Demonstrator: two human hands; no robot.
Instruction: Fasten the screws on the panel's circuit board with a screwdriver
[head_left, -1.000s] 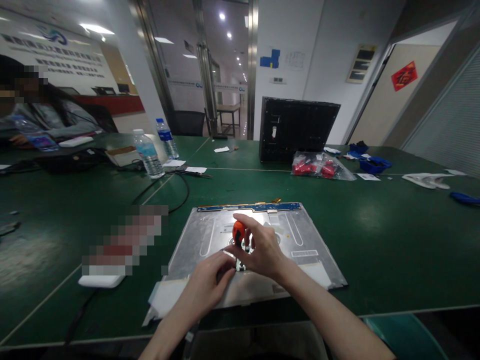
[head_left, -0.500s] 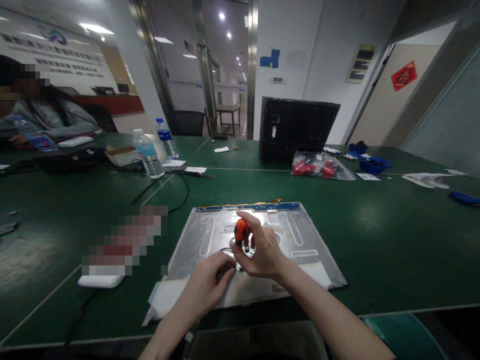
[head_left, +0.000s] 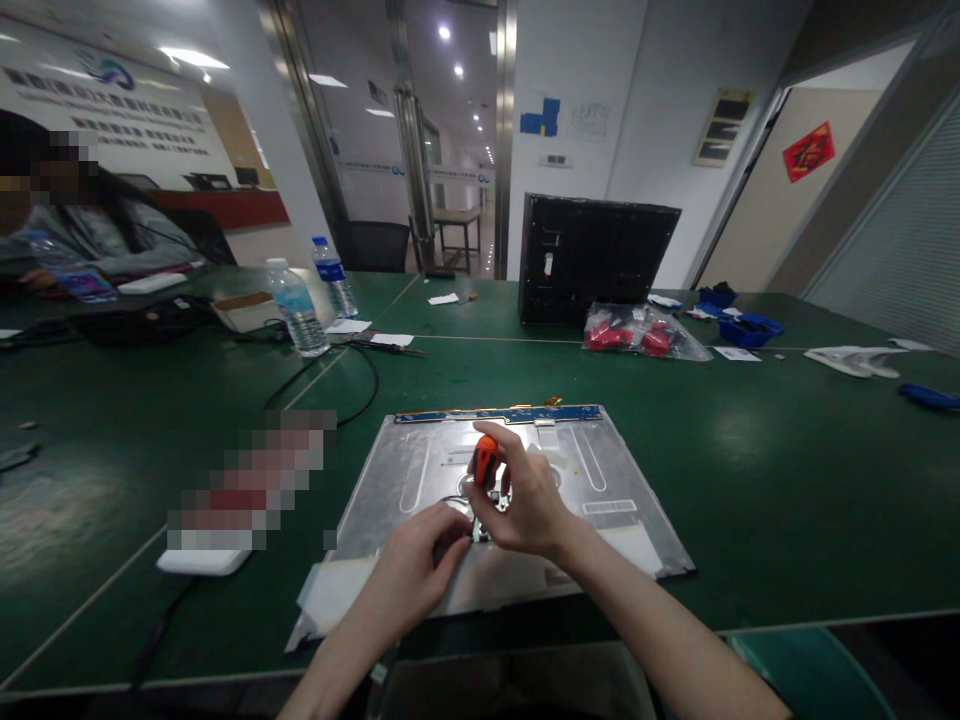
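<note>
A flat silver display panel (head_left: pixel 622 475) lies on the green table, with a blue circuit strip (head_left: pixel 517 414) along its far edge. My right hand (head_left: pixel 525 505) is closed round an orange and black screwdriver (head_left: pixel 486 458), held nearly upright over the panel's middle. Below the handle, the tip is hidden by my fingers. My left hand (head_left: pixel 427 550) is closed, its fingertips pinched at a small part with a dark cable beside the screwdriver. What exactly they grip I cannot make out. White sheets lie along the panel's near edge.
A white power strip (head_left: pixel 202 562), partly blurred, lies left of the panel. Water bottles (head_left: pixel 296 310) stand at the back left, near a seated person. Farther back are a black monitor-like panel (head_left: pixel 592 260), a bag of red parts (head_left: pixel 645 338) and blue trays (head_left: pixel 750 328).
The screwdriver's handle has turned and tilted slightly to the right in my right hand. My left hand stays in place.
</note>
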